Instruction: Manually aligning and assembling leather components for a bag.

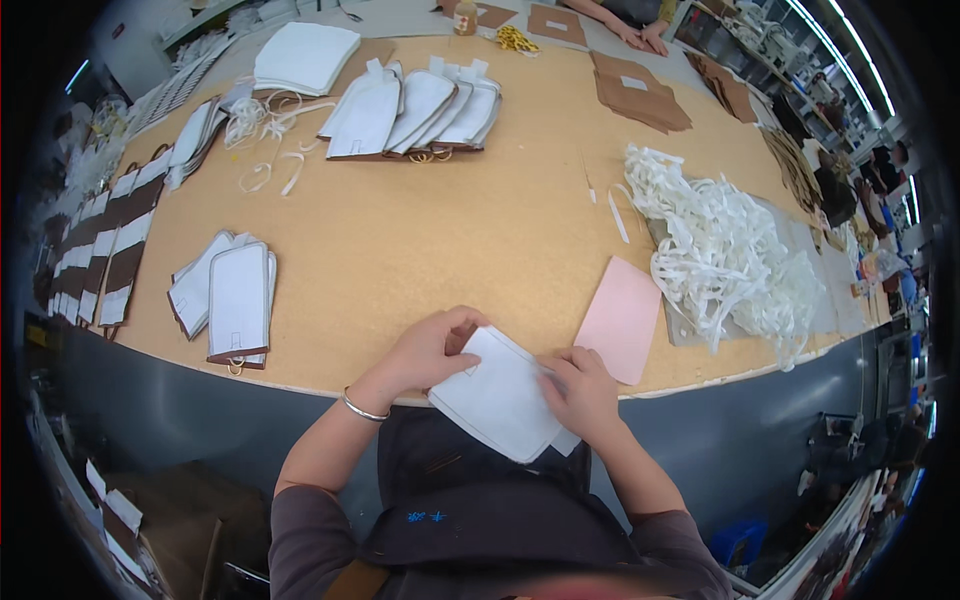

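A white fabric panel [497, 395] with a stitched border and one rounded end lies slanted in front of me, over the table's front edge. My left hand [447, 346], a silver bangle on its wrist, pinches the panel's upper left corner between thumb and fingers. At the panel's right edge my right hand [583, 394] has its fingers curled in. A greyish blur at those fingertips hides what they hold, if anything. Below that hand a small white tab [566, 442] sticks out from under the panel. Just beyond my right hand lies a pink card [622, 318].
A tangled heap of white ribbon [730, 255] lies right. Stitched white pieces with brown edges [415, 110] fan out at the back, beside a white stack [305, 58]. More such pieces [240, 300] lie left. Brown sheets [638, 90] and a person's hands [645, 38] are at the far side.
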